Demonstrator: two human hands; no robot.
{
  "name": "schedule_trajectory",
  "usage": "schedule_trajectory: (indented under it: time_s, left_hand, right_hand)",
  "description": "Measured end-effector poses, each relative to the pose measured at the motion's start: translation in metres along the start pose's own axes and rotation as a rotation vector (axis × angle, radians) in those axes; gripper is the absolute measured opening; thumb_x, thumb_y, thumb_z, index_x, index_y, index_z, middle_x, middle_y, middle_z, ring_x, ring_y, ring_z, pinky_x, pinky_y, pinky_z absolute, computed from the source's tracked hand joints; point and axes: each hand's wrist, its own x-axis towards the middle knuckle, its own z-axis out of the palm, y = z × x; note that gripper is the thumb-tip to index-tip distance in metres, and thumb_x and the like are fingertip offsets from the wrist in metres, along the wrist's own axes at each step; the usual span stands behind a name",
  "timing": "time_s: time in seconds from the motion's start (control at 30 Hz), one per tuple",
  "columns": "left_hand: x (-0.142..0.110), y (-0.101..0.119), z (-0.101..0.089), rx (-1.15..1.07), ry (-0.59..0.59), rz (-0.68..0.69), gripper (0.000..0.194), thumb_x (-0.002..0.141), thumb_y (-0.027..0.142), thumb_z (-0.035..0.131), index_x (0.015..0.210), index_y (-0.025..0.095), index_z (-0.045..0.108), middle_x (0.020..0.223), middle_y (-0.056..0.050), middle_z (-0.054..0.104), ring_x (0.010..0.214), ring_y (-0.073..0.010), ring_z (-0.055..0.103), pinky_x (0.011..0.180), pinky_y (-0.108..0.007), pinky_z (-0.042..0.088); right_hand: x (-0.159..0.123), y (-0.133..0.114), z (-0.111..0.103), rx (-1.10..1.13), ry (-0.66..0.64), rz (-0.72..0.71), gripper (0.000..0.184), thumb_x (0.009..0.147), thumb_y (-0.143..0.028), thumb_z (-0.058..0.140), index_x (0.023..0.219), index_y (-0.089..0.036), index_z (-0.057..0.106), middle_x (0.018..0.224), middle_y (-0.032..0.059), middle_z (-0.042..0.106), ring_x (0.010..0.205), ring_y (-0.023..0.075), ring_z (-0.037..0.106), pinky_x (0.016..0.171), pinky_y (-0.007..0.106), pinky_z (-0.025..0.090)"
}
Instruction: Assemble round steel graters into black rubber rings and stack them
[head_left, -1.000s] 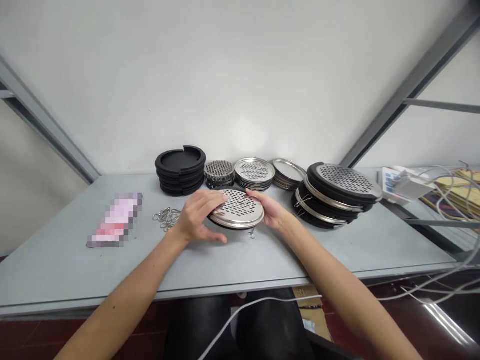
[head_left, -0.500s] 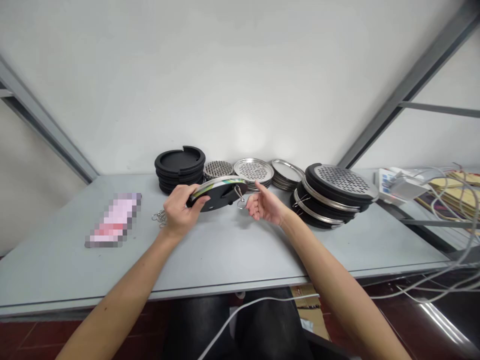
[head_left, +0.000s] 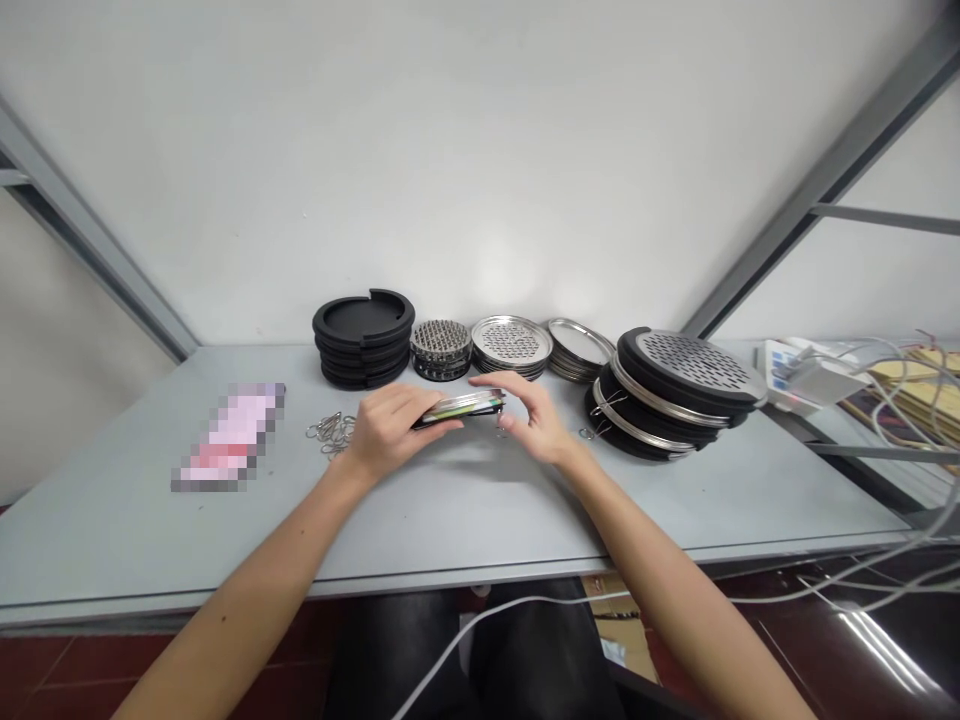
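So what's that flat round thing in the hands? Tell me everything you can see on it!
The flat round disc is seen almost edge-on, held level over the table. It has a shiny metal rim, a black layer below, and a green and white strip along its edge. A small metal clip sits at its right end. The left hand grips it, and the right hand curves close beside it.

Head-worn view — facing forward and down; grey table (head_left: 465,520) near, white wall (head_left: 480,170) beyond.
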Motion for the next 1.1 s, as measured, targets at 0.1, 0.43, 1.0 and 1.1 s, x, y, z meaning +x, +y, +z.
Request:
schedule_trajectory:
  time_s: [0.1, 0.43, 1.0, 1.1]
  left_hand:
    - [-0.001, 0.000, 0.002, -0.074, -0.007, -0.061, 0.027, 0.081, 0.041, 0.073, 0.093, 0.018, 0.066, 0.080, -0.005, 0.073, 0.068, -0.0172, 0.066, 0.065, -0.029, 0.052]
    - [0.002, -0.013, -0.016, -0.347, -0.367, -0.372, 0.050, 0.083, 0.043, 0.067, 0.126, 0.019, 0.057, 0.125, -0.011, 0.062, 0.114, -0.0262, 0.059, 0.099, -0.038, 0.046]
    - [-0.008, -0.031, -0.019, -0.372, -0.457, -0.575, 0.034, 0.085, 0.033, 0.061, 0.117, 0.022, 0.067, 0.118, -0.005, 0.068, 0.107, -0.0252, 0.063, 0.091, -0.033, 0.050]
    - [-0.007, -0.030, -0.018, -0.381, -0.420, -0.566, 0.032, 0.085, 0.031, 0.061, 0.114, 0.021, 0.068, 0.115, -0.005, 0.069, 0.104, -0.0244, 0.063, 0.085, -0.031, 0.051]
  right_hand:
    - [0.000, 0.001, 0.002, -0.056, -0.053, 0.000, 0.039, 0.083, -0.046, 0.063, 0.115, -0.024, 0.067, 0.108, 0.0084, 0.071, 0.096, 0.0240, 0.065, 0.089, 0.040, 0.049]
    - [0.003, 0.008, -0.008, -0.007, -0.043, 0.009, 0.032, 0.081, -0.038, 0.067, 0.105, -0.018, 0.072, 0.102, 0.0084, 0.074, 0.090, 0.0231, 0.068, 0.083, 0.036, 0.051]
    - [0.004, 0.030, -0.016, 0.261, 0.040, 0.184, 0.034, 0.078, -0.043, 0.071, 0.102, -0.019, 0.072, 0.096, 0.0057, 0.074, 0.088, 0.0214, 0.068, 0.083, 0.035, 0.052]
    - [0.005, 0.030, -0.018, 0.309, 0.026, 0.180, 0.031, 0.077, -0.039, 0.073, 0.101, -0.020, 0.073, 0.098, 0.0053, 0.074, 0.090, 0.0211, 0.068, 0.086, 0.036, 0.051]
